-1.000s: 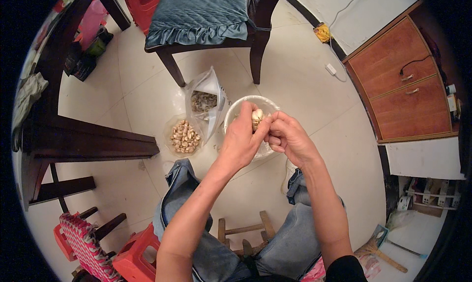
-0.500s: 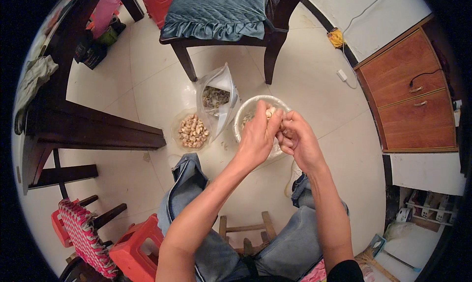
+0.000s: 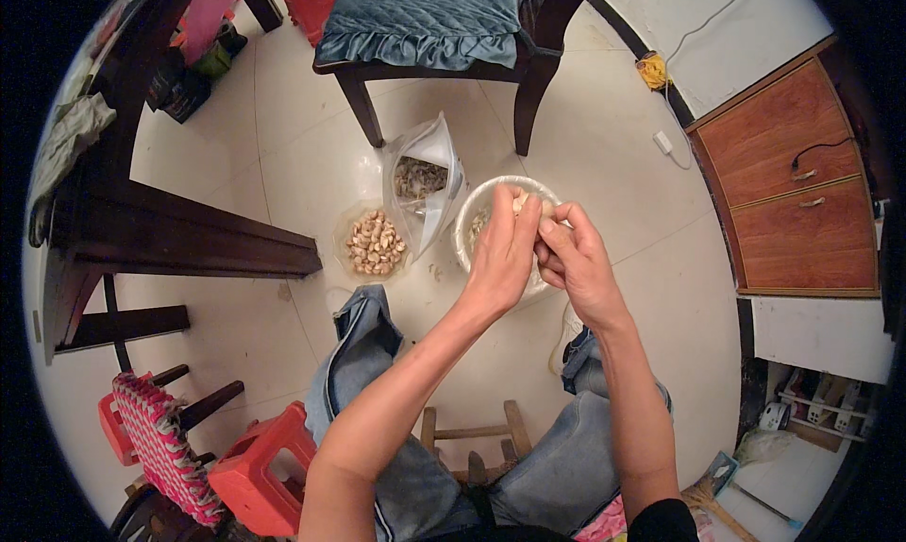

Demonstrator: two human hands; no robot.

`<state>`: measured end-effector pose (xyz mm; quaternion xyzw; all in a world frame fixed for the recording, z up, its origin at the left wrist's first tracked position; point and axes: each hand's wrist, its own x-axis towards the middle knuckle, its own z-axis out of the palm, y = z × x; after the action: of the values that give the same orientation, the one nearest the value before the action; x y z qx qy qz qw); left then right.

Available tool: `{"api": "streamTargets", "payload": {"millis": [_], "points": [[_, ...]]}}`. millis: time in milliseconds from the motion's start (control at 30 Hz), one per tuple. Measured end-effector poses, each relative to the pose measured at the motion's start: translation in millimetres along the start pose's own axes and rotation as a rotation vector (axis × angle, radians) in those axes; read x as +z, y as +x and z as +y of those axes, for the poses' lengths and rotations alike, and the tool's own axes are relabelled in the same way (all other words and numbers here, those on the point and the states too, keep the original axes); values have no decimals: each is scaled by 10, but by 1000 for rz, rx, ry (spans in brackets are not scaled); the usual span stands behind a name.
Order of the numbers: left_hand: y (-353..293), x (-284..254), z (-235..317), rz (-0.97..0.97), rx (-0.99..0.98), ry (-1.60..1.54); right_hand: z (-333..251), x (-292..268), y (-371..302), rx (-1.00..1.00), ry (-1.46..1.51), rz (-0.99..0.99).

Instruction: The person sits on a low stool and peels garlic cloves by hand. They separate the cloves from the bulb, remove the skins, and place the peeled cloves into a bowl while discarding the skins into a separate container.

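My left hand (image 3: 502,249) is closed around several small, pale, nut-like pieces (image 3: 521,205), which show at its fingertips. My right hand (image 3: 580,263) meets it, thumb and fingers pinched together; whatever lies between them is hidden. Both hands are over a round whitish tub (image 3: 460,235) that looks lined with thin plastic, and they cover much of it. Small pale bits (image 3: 478,224) show inside at its left. Left of the tub stands an opened plastic bag (image 3: 436,223) with grey-brown bits (image 3: 417,177). A clear scalloped bowl (image 3: 342,243) beside it holds beige-brown rounded pieces (image 3: 376,244).
A dark chair (image 3: 528,98) with a blue cushion (image 3: 425,23) stands ahead. Dark table legs (image 3: 189,235) reach in from the left, with a red plastic stool (image 3: 255,476) nearer me. At right are a wooden cabinet (image 3: 788,193) and a white cable (image 3: 675,117).
My right fingers have curled in closer against my left hand, the thumb now bent over. The view has shifted slightly; tub, bag and bowl keep their places.
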<state>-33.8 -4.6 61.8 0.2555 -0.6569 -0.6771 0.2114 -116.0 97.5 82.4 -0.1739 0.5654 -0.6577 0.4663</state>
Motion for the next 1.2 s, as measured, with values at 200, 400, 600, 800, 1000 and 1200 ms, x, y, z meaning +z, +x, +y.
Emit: {"api": "streamTargets", "payload": {"millis": [200,400,600,800,1000,1200], "points": [[-13,17,0,48,37,51,106,66,-5,-96,-155,71],[-33,49,-20,121,46,71,106,198,-20,-176,-406,172],[-6,73,-87,175,157,103,147,248,1,-325,-590,233],[-16,99,-64,213,129,129,198,271,28,-400,-636,277],[8,108,-91,272,207,152,222,295,43,-404,-625,307],[28,90,-82,245,138,96,152,305,22,-332,-545,285]]}}
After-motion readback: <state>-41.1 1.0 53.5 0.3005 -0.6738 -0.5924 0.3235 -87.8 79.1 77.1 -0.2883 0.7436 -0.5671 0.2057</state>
